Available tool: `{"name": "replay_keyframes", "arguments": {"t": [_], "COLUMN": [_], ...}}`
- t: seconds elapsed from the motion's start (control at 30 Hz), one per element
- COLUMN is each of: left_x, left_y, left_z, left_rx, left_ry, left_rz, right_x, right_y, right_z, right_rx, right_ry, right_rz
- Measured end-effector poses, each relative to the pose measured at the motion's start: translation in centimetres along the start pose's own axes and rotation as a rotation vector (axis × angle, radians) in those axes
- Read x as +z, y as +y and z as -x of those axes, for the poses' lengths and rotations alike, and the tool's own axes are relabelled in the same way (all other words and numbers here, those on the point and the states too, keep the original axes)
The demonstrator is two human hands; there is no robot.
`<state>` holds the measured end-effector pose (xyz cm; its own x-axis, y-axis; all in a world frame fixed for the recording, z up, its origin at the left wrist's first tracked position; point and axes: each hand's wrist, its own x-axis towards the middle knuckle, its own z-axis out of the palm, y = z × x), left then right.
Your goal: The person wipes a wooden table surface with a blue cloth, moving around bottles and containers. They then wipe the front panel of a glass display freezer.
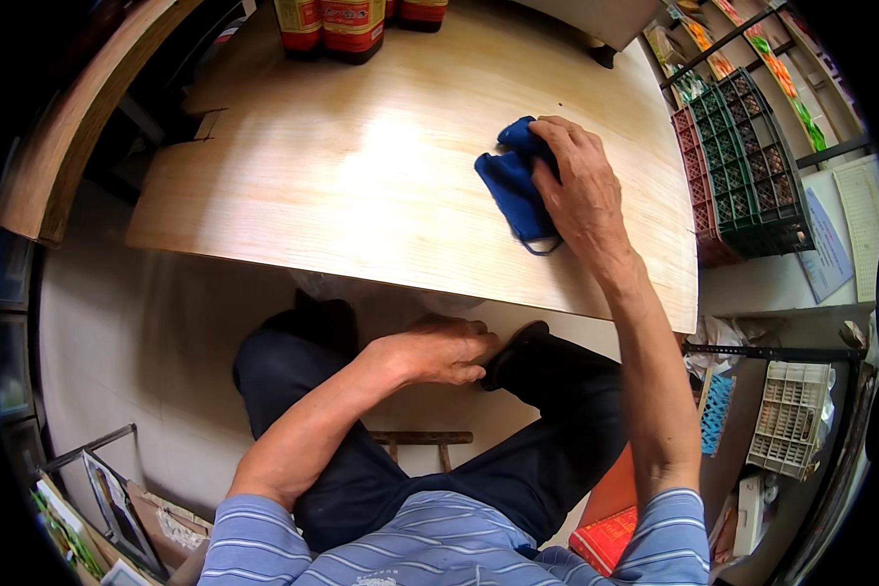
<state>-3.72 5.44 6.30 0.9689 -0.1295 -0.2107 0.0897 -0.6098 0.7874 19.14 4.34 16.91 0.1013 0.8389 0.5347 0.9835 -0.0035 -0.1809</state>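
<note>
A dark blue cloth with a thin loop at its lower corner lies bunched on the light wooden tabletop, right of the middle. My right hand grips its upper right part, with the thumb and fingers pressed into the folds. Part of the cloth is hidden under the hand. Below the table's front edge, my left hand hangs over the space between my knees. Its fingers are loosely bent and nothing shows in it.
Several bottles with red and gold labels stand at the table's far left. Stacked plastic crates line the right side. A white plastic basket sits lower right. A wooden ledge runs along the left. A red box lies beside me.
</note>
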Motion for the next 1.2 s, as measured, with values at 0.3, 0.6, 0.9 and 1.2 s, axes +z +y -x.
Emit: {"name": "replay_keyframes", "arguments": {"t": [0.3, 0.6, 0.9, 1.2], "left_x": [-0.1, 0.0, 0.7, 1.1], "left_y": [-0.1, 0.0, -0.2, 0.2], "left_z": [-0.7, -0.6, -0.7, -1.6], "left_rx": [-0.017, -0.030, -0.035, 0.034], "left_ry": [-0.076, -0.060, -0.020, 0.021], "left_rz": [-0.094, -0.168, -0.201, -0.196], "right_x": [2.7, 3.2, 2.3, 2.3], "right_y": [-2.0, -6.4, -8.4, 2.6], "right_z": [-3.6, -4.9, -3.1, -6.5], "right_rx": [0.006, -0.153, -0.211, 0.388], "right_ry": [-0.041, -0.110, -0.197, -0.048], "right_rz": [0.077, 0.137, 0.099, 0.077]}}
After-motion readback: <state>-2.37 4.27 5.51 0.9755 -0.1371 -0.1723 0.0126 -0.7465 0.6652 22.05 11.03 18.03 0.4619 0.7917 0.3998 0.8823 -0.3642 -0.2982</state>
